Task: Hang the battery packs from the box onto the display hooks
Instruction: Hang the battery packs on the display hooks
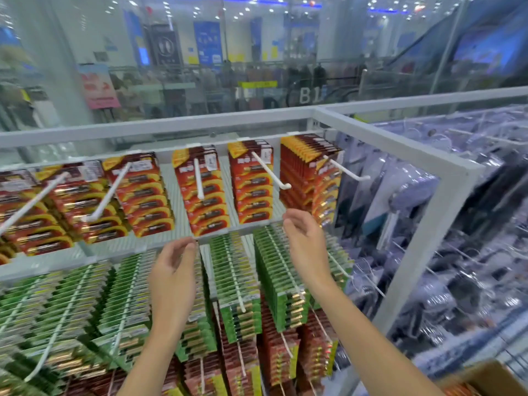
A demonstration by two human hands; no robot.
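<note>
- The cardboard box (pixel 485 374) sits at my lower right, with a sliver of orange battery packs (pixel 464 392) showing inside
- My left hand (pixel 174 277) and right hand (pixel 307 241) hold nothing, fingers loosely curled and apart, raised before the display
- Red packs (pixel 251 184) hang on white hooks (pixel 271 174) above, green packs (pixel 237 270) below

Showing just two bare arms, each ending in a bare hand: left hand (pixel 171 270) and right hand (pixel 305 241). Running uncovered from fingertips (pixel 188 246) past the wrists down to the lower edge of the view. Tapering slim at the wrists, broadening gradually along the forearms. Blurring at the fingertips, leaving nails and fine detail too soft for telling apart
</note>
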